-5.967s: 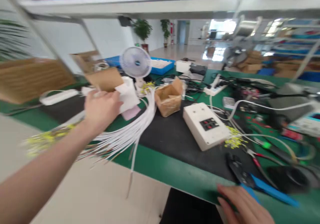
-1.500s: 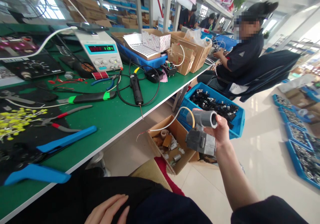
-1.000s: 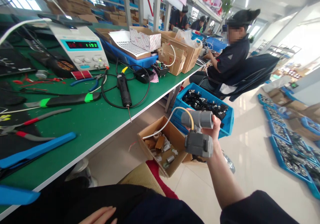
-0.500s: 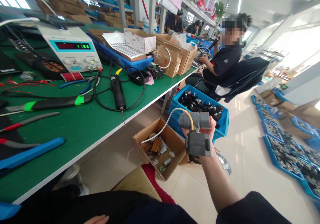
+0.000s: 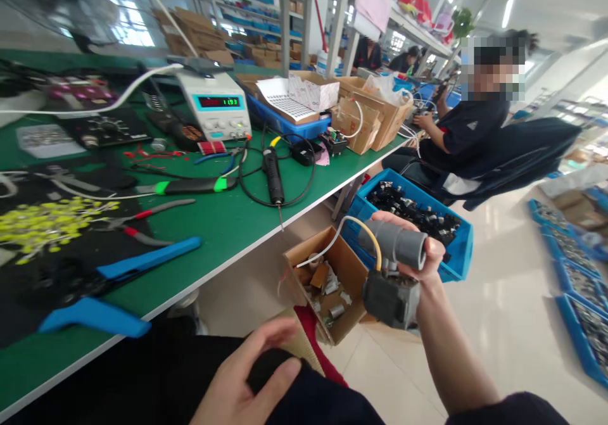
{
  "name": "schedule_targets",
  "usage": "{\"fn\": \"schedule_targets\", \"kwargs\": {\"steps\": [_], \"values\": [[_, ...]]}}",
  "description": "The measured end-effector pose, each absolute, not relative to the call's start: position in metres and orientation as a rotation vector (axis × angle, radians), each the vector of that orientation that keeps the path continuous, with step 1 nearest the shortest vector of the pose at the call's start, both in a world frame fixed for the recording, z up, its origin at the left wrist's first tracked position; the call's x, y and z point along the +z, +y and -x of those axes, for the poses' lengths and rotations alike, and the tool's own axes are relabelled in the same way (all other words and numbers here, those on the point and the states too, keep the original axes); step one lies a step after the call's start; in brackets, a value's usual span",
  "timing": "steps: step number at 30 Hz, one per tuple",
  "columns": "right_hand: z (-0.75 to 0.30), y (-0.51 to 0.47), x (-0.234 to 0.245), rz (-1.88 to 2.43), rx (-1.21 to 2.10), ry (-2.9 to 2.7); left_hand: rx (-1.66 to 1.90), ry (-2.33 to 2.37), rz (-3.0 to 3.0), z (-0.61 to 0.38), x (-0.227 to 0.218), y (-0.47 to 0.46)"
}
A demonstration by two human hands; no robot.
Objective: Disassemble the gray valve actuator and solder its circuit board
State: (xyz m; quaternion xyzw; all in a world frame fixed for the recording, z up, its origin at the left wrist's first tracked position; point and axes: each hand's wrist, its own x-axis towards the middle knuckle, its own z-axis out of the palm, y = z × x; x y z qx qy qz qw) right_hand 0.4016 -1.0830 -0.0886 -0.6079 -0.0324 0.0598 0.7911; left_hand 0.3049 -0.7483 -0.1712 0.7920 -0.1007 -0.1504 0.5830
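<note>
My right hand [image 5: 426, 255] is closed round a grey motorised valve [image 5: 392, 276], a pipe body on top with a boxy grey housing below. A white and yellow cable [image 5: 342, 232] runs from the valve down into an open cardboard box [image 5: 327, 281] of small parts on the floor. My left hand [image 5: 244, 377] is raised over my dark-trousered lap, fingers apart and slightly curled, holding nothing. Both hands are off the green workbench [image 5: 213, 222].
On the bench lie blue-handled crimping pliers [image 5: 109, 285], red-handled pliers [image 5: 142, 219], yellow terminals [image 5: 42, 222], a black electric screwdriver [image 5: 273, 178] and a power supply [image 5: 216, 109]. A blue crate [image 5: 413, 219] of dark parts sits on the floor. A seated person [image 5: 468, 140] works to the right.
The view has swung back left and down. My left hand has risen from my lap into view. My right hand still holds the valve, now tilted and slightly nearer.
</note>
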Motion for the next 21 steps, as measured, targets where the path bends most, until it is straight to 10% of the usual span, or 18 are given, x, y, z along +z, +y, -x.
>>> {"fn": "schedule_targets", "kwargs": {"steps": [21], "values": [[-0.458, -0.971, -0.106, 1.265, 0.865, -0.429, -0.522, -0.314, -0.865, -0.351, -0.151, -0.764]]}}
